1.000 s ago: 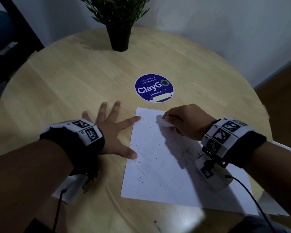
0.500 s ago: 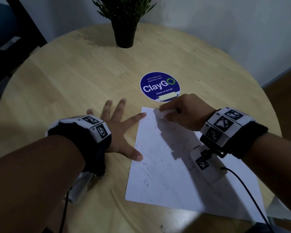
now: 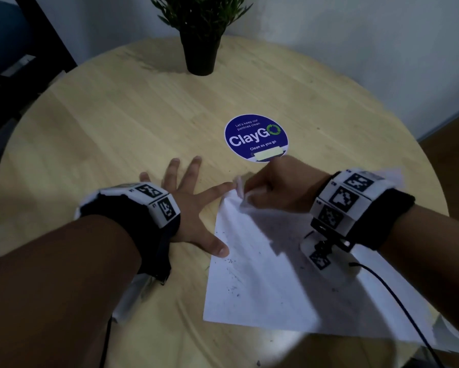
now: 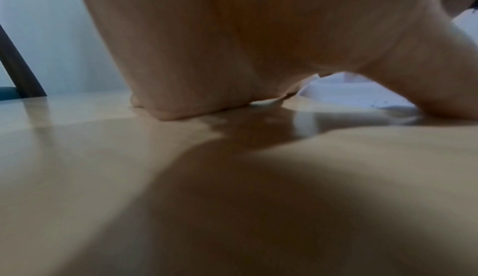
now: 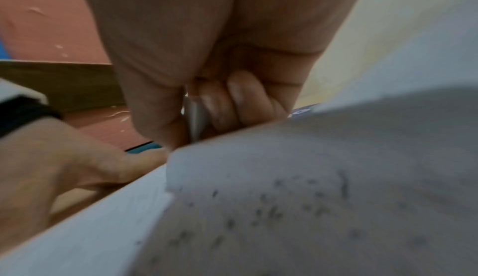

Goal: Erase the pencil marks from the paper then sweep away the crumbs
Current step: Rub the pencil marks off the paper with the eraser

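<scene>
A white sheet of paper [image 3: 276, 282] lies on the round wooden table [image 3: 116, 123], with dark eraser crumbs [image 3: 232, 277] scattered along its left side. My right hand [image 3: 265, 189] is at the sheet's far left corner, fingers curled round a small white eraser [image 3: 253, 194]. That corner has buckled up off the table. The right wrist view shows the eraser [image 5: 195, 121] pinched between thumb and fingers above the raised, crumb-speckled paper [image 5: 310, 178]. My left hand [image 3: 193, 205] lies flat with fingers spread, its index fingertip at the buckled corner and its thumb at the left edge.
A blue round ClayGo sticker [image 3: 256, 138] sits just beyond my right hand. A potted plant [image 3: 200, 35] stands at the table's far edge. A black cable [image 3: 398, 301] trails from my right wrist across the paper. Bare wood stretches to the left.
My right hand has slid the eraser up and left to the paper's far left corner, and that corner has buckled upward. My left hand stays flat in place.
</scene>
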{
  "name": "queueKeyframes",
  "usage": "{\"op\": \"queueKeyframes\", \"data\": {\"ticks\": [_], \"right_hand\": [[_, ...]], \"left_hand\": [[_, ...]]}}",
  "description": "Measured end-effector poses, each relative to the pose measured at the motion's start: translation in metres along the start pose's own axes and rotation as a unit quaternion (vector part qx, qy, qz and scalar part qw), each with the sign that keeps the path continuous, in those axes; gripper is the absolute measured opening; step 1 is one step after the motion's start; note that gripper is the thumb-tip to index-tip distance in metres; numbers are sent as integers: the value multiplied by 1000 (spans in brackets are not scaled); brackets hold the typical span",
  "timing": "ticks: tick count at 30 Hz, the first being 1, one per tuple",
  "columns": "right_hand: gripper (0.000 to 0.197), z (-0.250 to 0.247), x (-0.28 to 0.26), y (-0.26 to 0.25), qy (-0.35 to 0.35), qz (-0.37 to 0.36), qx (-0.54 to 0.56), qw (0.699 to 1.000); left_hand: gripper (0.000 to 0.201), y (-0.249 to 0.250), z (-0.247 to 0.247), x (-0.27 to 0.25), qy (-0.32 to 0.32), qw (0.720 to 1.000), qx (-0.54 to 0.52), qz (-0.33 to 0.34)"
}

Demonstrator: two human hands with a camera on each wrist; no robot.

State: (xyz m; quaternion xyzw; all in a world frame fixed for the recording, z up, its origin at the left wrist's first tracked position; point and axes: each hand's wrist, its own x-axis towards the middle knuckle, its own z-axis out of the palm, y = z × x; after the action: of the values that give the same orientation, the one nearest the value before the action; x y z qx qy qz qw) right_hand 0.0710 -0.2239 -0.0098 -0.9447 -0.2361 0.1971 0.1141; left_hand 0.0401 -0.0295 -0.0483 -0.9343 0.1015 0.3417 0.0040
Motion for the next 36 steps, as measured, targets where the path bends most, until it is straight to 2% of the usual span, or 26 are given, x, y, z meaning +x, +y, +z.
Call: {"op": "queueKeyframes", "data": {"ticks": [2, 5, 6, 8, 10, 12, 15, 17, 21, 27, 31, 34, 36], "right_hand": [[32, -7, -1, -3, 1, 2, -22, 1000], [19, -29, 1, 8, 98, 16, -59, 993], [16, -31, -1, 9, 100, 9, -48, 994], [17, -24, -7, 3, 51, -17, -12, 998], [20, -7, -10, 0, 19, -27, -26, 999], [19, 3, -8, 8, 49, -17, -47, 998], [14, 7, -6, 18, 99, 4, -5, 995], [14, 9, -7, 20, 108, 2, 5, 994], [16, 7, -10, 17, 86, -14, -5, 996], [13, 2, -12, 14, 59, 4, 27, 998], [15, -1, -3, 12, 51, 22, -33, 998], [14, 2, -5, 1, 19, -19, -32, 999], [21, 2, -5, -1, 4, -25, -42, 999]], "left_hand": [[121, 1, -1, -1, -2, 1000, -3, -1], [122, 0, -1, -1, -1, 1000, -6, 0], [123, -1, 1, -1, 2, 1000, -5, 1], [126, 0, 4, -1, 18, 1000, 2, 4], [127, 0, 7, -2, 41, 999, 11, 6], [123, 0, 8, -4, 45, 999, 11, 13], [115, -1, 7, -5, 27, 999, 12, 21], [111, -1, 2, -6, 25, 999, -6, 22], [99, 5, -9, -7, 76, 996, 10, 47], [119, 12, -19, 1, 26, 999, 35, 26], [123, 17, -24, 0, 10, 999, 30, 20], [123, 17, -24, 1, 11, 999, 34, 17], [124, 17, -24, 3, 5, 999, 34, 18]]}}
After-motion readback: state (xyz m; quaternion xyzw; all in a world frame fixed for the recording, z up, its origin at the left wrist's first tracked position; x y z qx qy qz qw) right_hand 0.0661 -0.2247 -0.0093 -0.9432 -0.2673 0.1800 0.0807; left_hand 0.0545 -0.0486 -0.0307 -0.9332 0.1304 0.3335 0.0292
